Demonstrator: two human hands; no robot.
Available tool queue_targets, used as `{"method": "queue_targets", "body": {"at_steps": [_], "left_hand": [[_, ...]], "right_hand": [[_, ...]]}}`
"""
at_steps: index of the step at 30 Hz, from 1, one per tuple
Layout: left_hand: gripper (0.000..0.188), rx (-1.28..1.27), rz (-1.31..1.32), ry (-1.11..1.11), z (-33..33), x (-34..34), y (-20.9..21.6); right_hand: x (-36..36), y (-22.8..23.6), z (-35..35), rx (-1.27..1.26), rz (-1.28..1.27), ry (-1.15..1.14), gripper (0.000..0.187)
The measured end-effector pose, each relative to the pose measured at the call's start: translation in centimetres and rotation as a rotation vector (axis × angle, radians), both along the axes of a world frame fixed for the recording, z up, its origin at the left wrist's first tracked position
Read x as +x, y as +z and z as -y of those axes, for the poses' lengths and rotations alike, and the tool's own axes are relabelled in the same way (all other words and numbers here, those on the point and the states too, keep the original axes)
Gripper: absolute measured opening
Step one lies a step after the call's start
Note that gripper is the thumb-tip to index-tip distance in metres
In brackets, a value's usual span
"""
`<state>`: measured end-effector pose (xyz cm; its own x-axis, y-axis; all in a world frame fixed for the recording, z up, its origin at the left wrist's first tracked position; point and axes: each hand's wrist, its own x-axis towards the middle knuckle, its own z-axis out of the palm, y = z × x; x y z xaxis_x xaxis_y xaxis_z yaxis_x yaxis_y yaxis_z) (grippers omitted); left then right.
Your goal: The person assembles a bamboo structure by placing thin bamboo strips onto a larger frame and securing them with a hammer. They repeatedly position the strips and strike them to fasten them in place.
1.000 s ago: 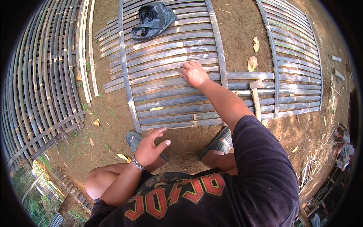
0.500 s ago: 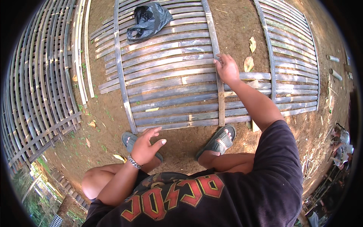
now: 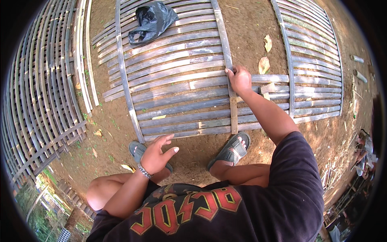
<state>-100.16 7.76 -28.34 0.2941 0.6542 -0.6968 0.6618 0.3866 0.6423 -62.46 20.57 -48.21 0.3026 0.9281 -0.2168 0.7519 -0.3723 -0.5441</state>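
A bamboo slat panel (image 3: 177, 84) lies on the ground in front of me, its long slats crossed by upright strips. My right hand (image 3: 240, 80) is closed on the panel's right crossbar (image 3: 233, 107), thumb on the left side and fingers curled over it. Lower down, my left hand (image 3: 156, 155) hovers short of the panel's near edge, fingers stretched and thumb apart, holding nothing. A crumpled black plastic bag (image 3: 154, 22) rests on the far slats. Beside my right forearm is a pale wooden piece (image 3: 267, 88), partly hidden by the arm.
A second slatted bamboo panel (image 3: 316, 72) lies at the right, and slats bridge the gap to it. Stacked bamboo lattice (image 3: 38, 88) fills the left, with loose strips (image 3: 82, 56) alongside. Dry leaves (image 3: 264, 65) dot the soil. My sandalled feet (image 3: 233, 151) stand at the near edge.
My right hand has moved slightly down and closed on the crossbar. The view has shifted a little; my left hand stays nearly in place.
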Motion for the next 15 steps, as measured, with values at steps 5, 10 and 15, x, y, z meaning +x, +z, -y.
{"method": "queue_targets", "body": {"at_steps": [5, 10, 15], "left_hand": [[0.056, -0.027, 0.002, -0.003, -0.8, 0.9, 0.7], [0.057, 0.014, -0.02, -0.045, -0.7, 0.5, 0.6], [0.057, 0.055, -0.021, 0.003, -0.6, -0.5, -0.1]], "right_hand": [[0.0, -0.2, 0.2, -0.017, 0.028, -0.015, 0.04], [-0.5, -0.3, -0.1, -0.027, 0.033, -0.024, 0.04], [-0.4, -0.4, -0.1, -0.048, 0.04, -0.01, 0.039]]}}
